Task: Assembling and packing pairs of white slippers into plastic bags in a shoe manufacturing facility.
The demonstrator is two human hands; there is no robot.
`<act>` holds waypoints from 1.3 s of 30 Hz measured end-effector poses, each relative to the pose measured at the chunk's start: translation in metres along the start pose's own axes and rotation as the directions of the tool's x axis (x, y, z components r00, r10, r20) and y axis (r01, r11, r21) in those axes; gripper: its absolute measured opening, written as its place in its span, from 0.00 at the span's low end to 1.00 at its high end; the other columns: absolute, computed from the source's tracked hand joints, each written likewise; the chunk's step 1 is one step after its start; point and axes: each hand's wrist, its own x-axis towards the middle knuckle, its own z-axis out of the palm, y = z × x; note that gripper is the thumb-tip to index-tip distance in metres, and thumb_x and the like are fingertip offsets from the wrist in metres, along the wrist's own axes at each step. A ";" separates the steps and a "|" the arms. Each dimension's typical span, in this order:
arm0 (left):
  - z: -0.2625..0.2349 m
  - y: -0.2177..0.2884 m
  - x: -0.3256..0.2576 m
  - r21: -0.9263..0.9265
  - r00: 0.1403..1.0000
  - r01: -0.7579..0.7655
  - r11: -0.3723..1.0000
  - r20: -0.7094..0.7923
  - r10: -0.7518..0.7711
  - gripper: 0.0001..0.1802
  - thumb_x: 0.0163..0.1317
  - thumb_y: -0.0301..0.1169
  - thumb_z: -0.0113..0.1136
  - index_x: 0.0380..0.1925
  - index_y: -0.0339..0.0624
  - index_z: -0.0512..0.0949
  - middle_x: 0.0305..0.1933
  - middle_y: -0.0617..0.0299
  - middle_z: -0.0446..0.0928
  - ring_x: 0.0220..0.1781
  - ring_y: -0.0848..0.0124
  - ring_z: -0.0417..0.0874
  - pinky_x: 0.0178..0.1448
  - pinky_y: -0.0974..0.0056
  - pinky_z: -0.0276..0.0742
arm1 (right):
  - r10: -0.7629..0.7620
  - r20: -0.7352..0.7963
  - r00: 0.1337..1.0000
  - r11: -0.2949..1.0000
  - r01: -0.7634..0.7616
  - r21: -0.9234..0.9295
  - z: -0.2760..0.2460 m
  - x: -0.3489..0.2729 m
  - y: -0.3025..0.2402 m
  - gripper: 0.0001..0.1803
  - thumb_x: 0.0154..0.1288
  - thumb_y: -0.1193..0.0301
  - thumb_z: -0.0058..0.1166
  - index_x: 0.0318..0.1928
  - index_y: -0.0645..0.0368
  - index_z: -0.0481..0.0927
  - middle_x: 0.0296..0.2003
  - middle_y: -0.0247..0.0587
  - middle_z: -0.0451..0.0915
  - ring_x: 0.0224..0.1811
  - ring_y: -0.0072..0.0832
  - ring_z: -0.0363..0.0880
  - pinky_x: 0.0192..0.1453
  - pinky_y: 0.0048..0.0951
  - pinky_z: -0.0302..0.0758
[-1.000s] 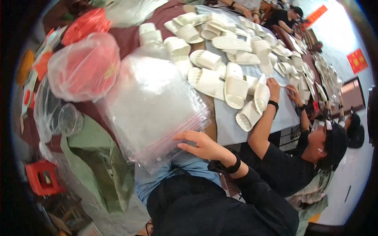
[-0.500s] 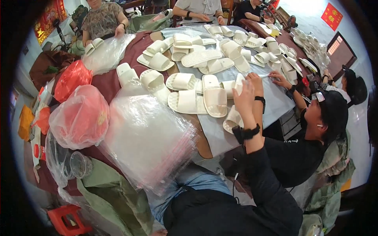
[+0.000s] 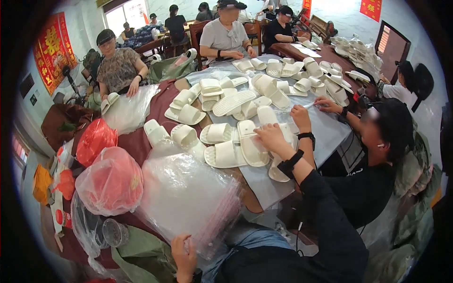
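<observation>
My right hand [image 3: 275,140] reaches over the pile on the table, its fingers closed on a cream slipper [image 3: 267,115] that it partly hides. Right beside it lie other cream slippers [image 3: 251,146] with wide straps and dimpled insoles. Low in the view, my left hand [image 3: 184,254] is raised with loosely bent fingers, and nothing shows in it. It is near the lower edge of a stack of clear plastic bags [image 3: 184,193] with pink-striped edges.
Across the table [image 3: 134,141] more slippers [image 3: 273,89] lie heaped. At right, a co-worker's hands [image 3: 302,118] pull at clear plastic close to my right hand. Red plastic bags [image 3: 109,181] and a clear tub [image 3: 114,232] stand on the left. Other people sit around the table.
My view has tilted up, showing more of the room. My right hand has moved left and nearer with the slipper. My left hand has come into view beside the bag stack.
</observation>
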 end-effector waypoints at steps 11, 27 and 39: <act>0.057 -0.027 0.031 0.542 0.982 -0.190 0.819 0.108 0.157 0.26 0.58 0.45 0.57 0.58 0.60 0.73 0.67 0.42 0.58 0.69 0.40 0.53 0.69 0.40 0.48 | 0.035 0.226 0.973 0.948 -0.104 0.302 0.021 0.015 -0.004 0.21 0.52 0.53 0.61 0.38 0.56 0.77 0.35 0.45 0.75 0.42 0.44 0.76 0.46 0.44 0.70; 0.067 -0.042 0.027 0.540 0.983 -0.186 0.821 0.090 0.163 0.25 0.59 0.47 0.57 0.58 0.61 0.72 0.68 0.46 0.58 0.68 0.38 0.55 0.68 0.37 0.48 | 0.095 0.523 0.847 0.981 -0.169 0.094 -0.008 0.005 -0.017 0.31 0.59 0.38 0.45 0.52 0.45 0.78 0.46 0.52 0.78 0.53 0.47 0.73 0.60 0.52 0.59; 0.070 -0.047 0.026 0.545 0.979 -0.169 0.821 -0.005 0.205 0.24 0.57 0.49 0.57 0.56 0.64 0.74 0.67 0.49 0.60 0.67 0.42 0.58 0.68 0.37 0.50 | 0.071 0.280 0.957 0.700 -0.248 0.670 -0.021 0.009 -0.032 0.21 0.52 0.55 0.66 0.32 0.62 0.77 0.20 0.44 0.76 0.23 0.36 0.76 0.29 0.33 0.69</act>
